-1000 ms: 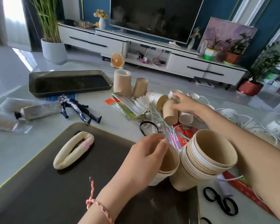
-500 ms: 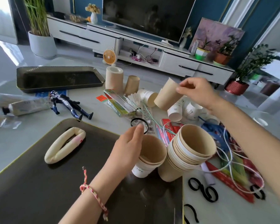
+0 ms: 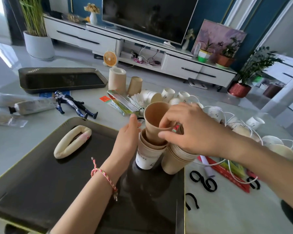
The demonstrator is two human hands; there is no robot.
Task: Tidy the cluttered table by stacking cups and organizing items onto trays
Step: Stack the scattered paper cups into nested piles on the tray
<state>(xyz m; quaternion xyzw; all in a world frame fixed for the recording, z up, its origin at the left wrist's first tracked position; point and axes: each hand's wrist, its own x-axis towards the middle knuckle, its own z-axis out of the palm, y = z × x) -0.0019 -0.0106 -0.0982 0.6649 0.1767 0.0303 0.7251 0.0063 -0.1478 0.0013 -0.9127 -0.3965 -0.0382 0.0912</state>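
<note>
My right fingers [image 3: 166, 123] pinch the near rim of a plain brown paper cup [image 3: 155, 123], thumb outside and fingertips curled over the lip, while my left hand [image 3: 127, 137] wraps loosely around the short stack of brown-lined white paper cups [image 3: 146, 152] just below them, fingertips extended against its far side. The held cup is tilted, its base already inside the stack's top mouth. That stack stands on the near dark rectangular tray [image 3: 41, 183], touching a taller stack of brown paper cups [image 3: 175, 157] under my right palm.

To finish this well, I judge I should level the cup so its wall meets the stack's mouth evenly, press straight down, and keep the left hand bracing so the stack does not tip.

Half a second ago my right hand held this cup high, beyond the stacks, well above the loose white cups [image 3: 167, 94]; now it has come down into the stack, and my left hand has slid from the rim to the side.
</note>
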